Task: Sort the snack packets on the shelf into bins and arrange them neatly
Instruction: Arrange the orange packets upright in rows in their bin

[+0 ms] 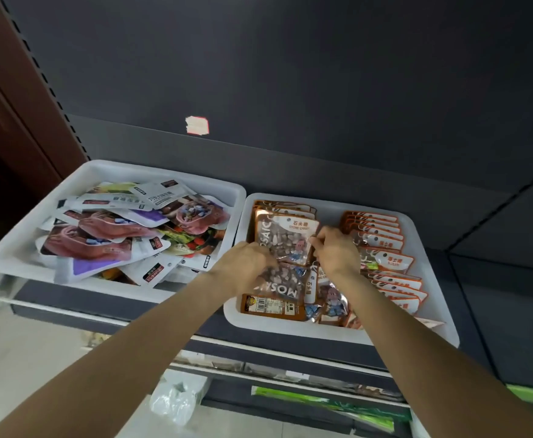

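**Both hands closing on one candy packet**

Hands are working inside the right bin (429, 248), the untidy left bin (12, 248) lying well apart. Left hand (246, 263) and right hand (334, 248) are pinching the Mosaic packet (285, 237) by opposite side edges, long axis pointing away from the person, fingers curled.

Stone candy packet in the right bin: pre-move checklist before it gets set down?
1. Both hands on the stone candy packet: left hand and right hand pinch its sides: ok.
2. Packet faces up, label readable: ok.
3. Loose packets at the front of the right bin squared up: not ok, they lie askew.
4. Orange packets in a neat overlapping row: ok.
5. Left bin sorted: not ok, mixed heap.
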Demonstrator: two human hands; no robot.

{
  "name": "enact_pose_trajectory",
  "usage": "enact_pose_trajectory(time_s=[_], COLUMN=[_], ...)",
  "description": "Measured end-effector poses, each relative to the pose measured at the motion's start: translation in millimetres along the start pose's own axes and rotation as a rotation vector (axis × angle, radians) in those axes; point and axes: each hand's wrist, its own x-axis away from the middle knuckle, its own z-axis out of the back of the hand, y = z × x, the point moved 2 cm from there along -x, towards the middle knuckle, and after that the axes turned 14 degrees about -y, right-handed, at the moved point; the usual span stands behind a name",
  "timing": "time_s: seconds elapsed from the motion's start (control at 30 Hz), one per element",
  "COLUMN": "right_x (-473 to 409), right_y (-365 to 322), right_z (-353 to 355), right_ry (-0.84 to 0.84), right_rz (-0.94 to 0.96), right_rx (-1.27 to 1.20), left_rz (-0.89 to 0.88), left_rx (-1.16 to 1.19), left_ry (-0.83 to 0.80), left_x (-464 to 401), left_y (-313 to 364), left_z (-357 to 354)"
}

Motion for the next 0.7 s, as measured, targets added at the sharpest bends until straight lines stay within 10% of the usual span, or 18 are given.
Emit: enact_pose_trajectory(time_s=[0.3,0.7], right_x=[33,32], right_y=[-6,-1], right_z=[-14,-38], right_ry=[-0.210,-0.388], right_rz=[0.355,0.245], right_rx=[-0.223,0.111], left_rz=[0.180,0.242], left_rx=[-0.032,0.011], left_ry=[0.077,0.026], left_x=[10,-2], left_y=[-10,-23], left_z=[-3,-8])
